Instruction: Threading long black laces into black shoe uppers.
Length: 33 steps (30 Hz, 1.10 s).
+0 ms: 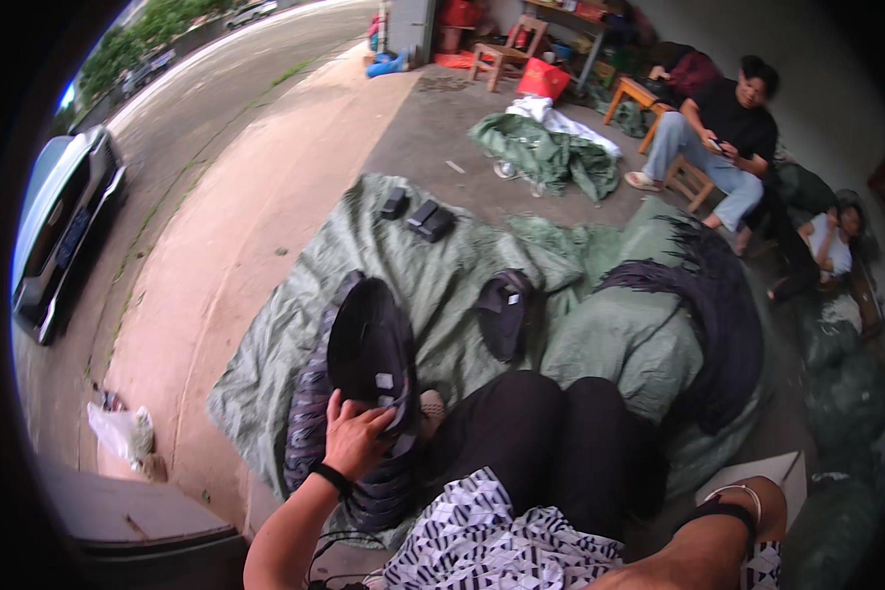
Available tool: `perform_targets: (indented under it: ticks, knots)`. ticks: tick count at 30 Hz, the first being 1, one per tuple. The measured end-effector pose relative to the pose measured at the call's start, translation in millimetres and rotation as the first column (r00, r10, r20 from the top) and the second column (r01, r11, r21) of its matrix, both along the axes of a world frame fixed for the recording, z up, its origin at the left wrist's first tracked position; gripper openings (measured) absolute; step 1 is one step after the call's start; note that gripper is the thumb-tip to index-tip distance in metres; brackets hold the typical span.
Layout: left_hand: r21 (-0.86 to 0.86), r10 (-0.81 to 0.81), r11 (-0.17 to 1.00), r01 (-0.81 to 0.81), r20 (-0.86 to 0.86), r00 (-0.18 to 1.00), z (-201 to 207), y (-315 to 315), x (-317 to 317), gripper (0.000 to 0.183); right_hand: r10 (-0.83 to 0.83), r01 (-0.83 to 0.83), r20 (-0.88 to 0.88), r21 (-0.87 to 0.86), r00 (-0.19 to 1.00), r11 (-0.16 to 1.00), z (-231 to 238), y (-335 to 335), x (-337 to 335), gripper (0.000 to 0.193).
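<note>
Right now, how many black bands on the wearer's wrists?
2: left-wrist band and right-wrist band, the latter beside a pale bracelet. Others could be hidden from this view.

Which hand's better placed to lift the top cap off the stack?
Left, most likely: the left hand is at the near edge of the upturned top cap. The right hand is well off to the right, past the legs.
</note>
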<state>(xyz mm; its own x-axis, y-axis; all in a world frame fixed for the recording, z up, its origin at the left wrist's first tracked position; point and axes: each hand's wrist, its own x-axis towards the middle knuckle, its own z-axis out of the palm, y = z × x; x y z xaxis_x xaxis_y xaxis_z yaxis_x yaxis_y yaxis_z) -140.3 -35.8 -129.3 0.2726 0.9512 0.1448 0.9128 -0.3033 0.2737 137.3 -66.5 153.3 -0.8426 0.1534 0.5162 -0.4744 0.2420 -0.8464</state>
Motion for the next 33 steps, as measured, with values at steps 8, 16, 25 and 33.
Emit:
perform_targets:
  ticks: [8,16,25,33]
  knots:
    - [-0.35,0.096,0.928,-0.126,-0.103,0.99,-69,14,-1,0.048,0.096,-0.109,0.068,0.219,0.993,0.97,21,-7,19,0.042]
    - [-0.583,-0.18,0.799,0.148,0.002,0.984,-65,24,-5,0.046,0.024,-0.021,0.021,-0.147,0.999,0.989,21,1,40,0.038]
    - [-0.243,0.152,0.96,-0.138,0.036,0.988,-93,31,-5,0.076,-0.614,0.422,0.784,0.528,0.091,0.737,-84,159,133,0.044]
    - [-0.342,0.291,0.91,-0.233,0.129,0.948,-74,42,6,0.093,-0.375,0.654,0.923,0.334,-0.082,0.679,-258,232,173,0.056]
